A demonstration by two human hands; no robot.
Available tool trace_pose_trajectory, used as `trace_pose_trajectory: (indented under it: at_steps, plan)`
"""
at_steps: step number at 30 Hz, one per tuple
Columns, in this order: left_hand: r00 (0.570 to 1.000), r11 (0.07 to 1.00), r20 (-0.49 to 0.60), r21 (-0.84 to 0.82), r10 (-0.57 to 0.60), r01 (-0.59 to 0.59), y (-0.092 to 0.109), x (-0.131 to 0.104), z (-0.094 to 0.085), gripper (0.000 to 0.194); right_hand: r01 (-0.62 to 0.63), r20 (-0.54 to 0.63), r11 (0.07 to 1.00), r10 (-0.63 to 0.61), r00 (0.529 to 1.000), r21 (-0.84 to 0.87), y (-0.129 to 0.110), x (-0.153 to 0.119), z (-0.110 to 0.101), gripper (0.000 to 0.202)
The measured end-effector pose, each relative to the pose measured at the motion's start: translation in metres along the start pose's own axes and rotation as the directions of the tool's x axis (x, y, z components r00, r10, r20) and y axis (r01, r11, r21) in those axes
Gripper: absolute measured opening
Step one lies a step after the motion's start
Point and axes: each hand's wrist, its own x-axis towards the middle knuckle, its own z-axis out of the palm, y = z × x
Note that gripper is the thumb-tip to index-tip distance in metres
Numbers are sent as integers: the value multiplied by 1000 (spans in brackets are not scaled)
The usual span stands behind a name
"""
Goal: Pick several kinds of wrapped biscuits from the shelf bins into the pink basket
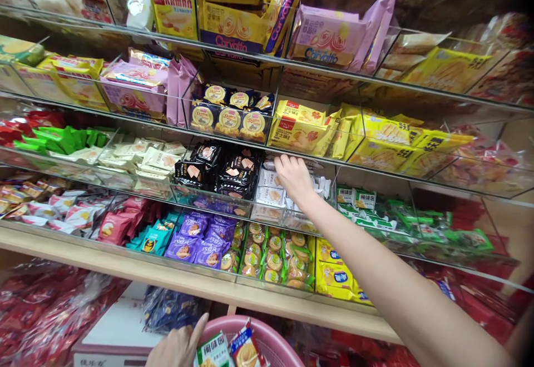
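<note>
My right hand (294, 178) reaches into a clear shelf compartment of small white snack packets (270, 196). Its fingers are bent and close together over the packets at the back; the fingertips are partly hidden, and they appear to pinch one packet. At the bottom, my left hand (177, 346) is at the left rim of a pink plastic basket (273, 338), one finger stretched along it and the others curled. Inside the basket lie a green-and-white snack packet (213, 351) and a blue-and-red biscuit packet (247, 347).
Black packets (236, 172) fill the compartment to the left, green ones (364, 200) the one to the right. Glass dividers and shelf fronts separate the rows. Below are purple packets (202, 239), round biscuits (274, 258) and a wooden shelf edge (267, 299).
</note>
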Motion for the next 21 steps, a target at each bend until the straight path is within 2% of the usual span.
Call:
trace_pose_trajectory:
  at_steps: [9,15,18,21]
  plan:
    - [1000,999,-28,45,3,-1,2,-2,-2,75,-13,-21,999,12,1000,-51,-1,-5,-2,24]
    - [1000,1000,-20,16,-7,7,2,-5,-4,73,35,-74,997,-40,996,-71,8,-14,-22,21]
    - [1000,1000,-2,22,9,-9,2,-4,-4,76,73,-17,997,-73,997,4,15,-15,-32,16]
    - [1000,999,-2,41,14,-14,2,-3,-4,78,90,91,986,-104,990,137,20,-12,-35,13]
